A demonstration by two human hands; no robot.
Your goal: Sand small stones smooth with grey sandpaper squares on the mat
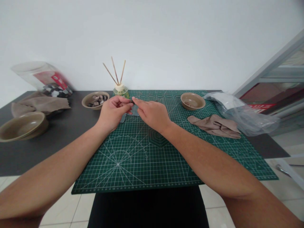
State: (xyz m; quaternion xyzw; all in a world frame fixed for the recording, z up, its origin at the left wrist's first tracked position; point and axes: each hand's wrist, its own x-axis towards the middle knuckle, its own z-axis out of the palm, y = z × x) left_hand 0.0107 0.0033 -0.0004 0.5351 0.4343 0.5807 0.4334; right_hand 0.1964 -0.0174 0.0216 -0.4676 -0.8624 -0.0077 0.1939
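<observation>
My left hand (113,110) is closed in a pinch, thumb against fingers, around a small dark thing (132,102) too little and too covered to name. My right hand (152,113) meets it from the other side, its index fingertip pressed to the same spot and the other fingers curled under. Below both hands, grey-blue pieces that look like cloth (133,111) lie on the green cutting mat (142,172). Just left of my left hand stands a tan bowl (94,107) holding several small dark and pale pieces.
A reed diffuser (121,90) stands behind my hands. To the right are another tan bowl (193,102), a crumpled brown cloth (215,126) and a clear plastic bag (247,118). Leftward are stacked bowls (22,126), a brown cloth (42,104) and a clear container (42,76) lying tilted.
</observation>
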